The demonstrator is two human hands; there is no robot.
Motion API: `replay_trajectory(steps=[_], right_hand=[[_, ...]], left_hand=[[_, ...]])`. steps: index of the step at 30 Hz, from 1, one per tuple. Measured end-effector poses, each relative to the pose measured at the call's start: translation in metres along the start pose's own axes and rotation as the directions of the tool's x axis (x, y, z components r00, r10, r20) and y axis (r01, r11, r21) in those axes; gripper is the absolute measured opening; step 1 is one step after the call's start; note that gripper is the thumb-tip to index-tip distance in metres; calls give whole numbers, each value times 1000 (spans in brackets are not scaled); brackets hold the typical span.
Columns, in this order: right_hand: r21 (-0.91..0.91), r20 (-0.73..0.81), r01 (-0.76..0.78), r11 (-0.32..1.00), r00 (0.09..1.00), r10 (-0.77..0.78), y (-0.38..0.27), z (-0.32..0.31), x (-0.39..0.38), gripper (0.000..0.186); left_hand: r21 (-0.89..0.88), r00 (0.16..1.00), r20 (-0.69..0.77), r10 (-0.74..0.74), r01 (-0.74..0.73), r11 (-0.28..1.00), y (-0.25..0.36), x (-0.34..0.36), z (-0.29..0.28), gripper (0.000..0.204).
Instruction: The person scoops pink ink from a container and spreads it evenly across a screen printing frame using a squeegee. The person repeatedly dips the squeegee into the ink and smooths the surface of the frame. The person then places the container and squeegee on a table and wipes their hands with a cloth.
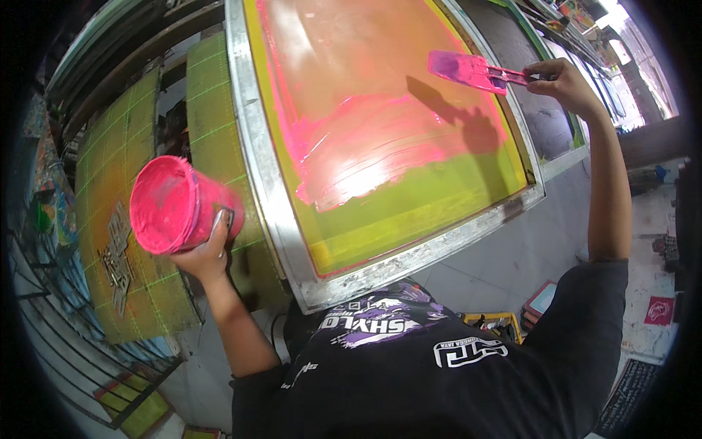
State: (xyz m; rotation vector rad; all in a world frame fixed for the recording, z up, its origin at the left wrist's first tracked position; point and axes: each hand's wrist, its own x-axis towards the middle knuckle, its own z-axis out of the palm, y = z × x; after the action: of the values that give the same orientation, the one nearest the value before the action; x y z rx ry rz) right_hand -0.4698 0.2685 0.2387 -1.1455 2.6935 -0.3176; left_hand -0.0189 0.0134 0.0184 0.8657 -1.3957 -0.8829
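Head view: tub (207, 203) w/ pink paint (162, 212)

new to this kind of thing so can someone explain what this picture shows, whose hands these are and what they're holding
No machine here: a person is working bare-handed. The one picture comes from a fisheye camera on that person's head, looking down, which is why straight edges bend. The left hand holds a pink-smeared bucket; the right hand holds a pink-smeared spatula raised over a silkscreen. Thick pink ink lies spread across part of its yellow-green mesh, inside the metal frame.
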Motion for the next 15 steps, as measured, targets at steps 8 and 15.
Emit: replay_trajectory(steps=[8,15], right_hand=[[-210,107,1,978,994,22,33,-1,-30,30],[-204,218,176,963,967,-131,45,5,-12,25]], left_hand=[[-45,999,-12,35,-36,998,-9,-1,-6,64],[-120,1000,25,5,-2,993,-12,-1,-8,60]])
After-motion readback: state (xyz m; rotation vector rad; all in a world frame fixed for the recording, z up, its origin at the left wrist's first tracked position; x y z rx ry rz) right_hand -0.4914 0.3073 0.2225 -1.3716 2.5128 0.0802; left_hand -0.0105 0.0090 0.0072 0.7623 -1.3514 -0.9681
